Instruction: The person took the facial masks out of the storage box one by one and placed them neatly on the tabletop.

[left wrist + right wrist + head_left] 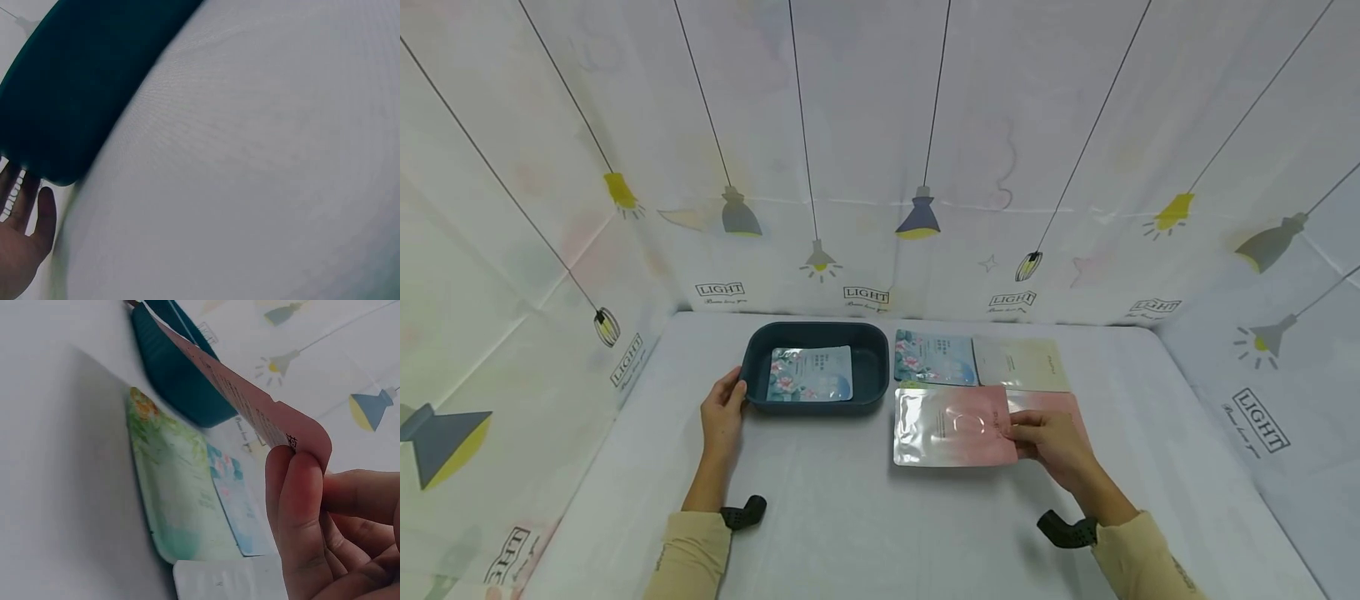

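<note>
My left hand rests against the left end of a dark teal bin, its fingers nearly straight on the outer wall. Inside the bin lies a blue floral sheet mask packet. With thumb and fingers, my right hand pinches the right edge of a pink sheet mask packet, raised above the table. Below it in the right wrist view lies a green packet, mostly hidden from the head view. A second pink packet lies behind the right hand.
Behind the held packet lie another blue floral packet and a pale yellow-green packet, side by side right of the bin. White cloth covers the table. A lamp-printed curtain stands along the back and sides.
</note>
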The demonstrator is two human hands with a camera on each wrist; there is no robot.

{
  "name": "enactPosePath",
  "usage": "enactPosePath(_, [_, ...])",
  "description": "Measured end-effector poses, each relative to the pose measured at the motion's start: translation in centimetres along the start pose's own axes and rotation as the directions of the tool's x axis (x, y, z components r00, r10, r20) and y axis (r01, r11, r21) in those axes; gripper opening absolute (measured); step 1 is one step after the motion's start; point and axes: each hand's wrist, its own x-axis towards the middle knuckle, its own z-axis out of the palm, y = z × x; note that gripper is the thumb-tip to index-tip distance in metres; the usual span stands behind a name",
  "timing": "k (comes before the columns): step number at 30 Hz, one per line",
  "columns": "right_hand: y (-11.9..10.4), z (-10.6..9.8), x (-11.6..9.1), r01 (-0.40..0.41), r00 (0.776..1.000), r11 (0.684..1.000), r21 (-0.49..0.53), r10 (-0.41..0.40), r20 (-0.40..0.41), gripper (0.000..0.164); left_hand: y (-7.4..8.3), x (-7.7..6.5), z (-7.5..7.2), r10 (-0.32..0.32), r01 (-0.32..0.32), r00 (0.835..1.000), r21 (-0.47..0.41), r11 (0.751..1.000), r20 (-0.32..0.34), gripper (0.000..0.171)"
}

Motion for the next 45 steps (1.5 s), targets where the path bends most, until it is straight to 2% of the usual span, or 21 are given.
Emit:
enactPosePath(11, [3.1,0.8,-1.3,-0.058,0.998,0.998,0.031,0.057,0.038,0.039,0.1,-0.1,-0.1,0.005,-0.005,1.000,-0.015,1.000,-0.001,0.043])
enactPosePath(21, [4.8,1.6,-1.4,-0.101,0.994,0.995,0.021,0.100,0.043,0.034,0.4,0.0,-0.1,0.013,-0.013,1.000,-0.010,1.000,-0.010,0.043])
enactPosePath(27, [5.5,2.2,-1.6,-0.114,0.993,0.992,-0.050,0.115,0.029,0.032,0.4,-0.2,-0.1,0.011,-0.011,1.000,-0.021,1.000,-0.003,0.043])
enactPosePath(36, [6.0,2.8,-1.6,-0.106,0.991,0.973,-0.205,0.120,0.056,0.027,0.2,-0.1,-0.1,0.007,-0.007,1.000,0.001,1.000,-0.007,0.043])
enactPosePath(45, [5.6,3.0,-2.0,-0.078,0.989,0.964,-0.254,0.106,0.099,0.022,0.1,0.0,0.0,-0.006,0.006,1.000,-0.004,1.000,-0.001,0.043])
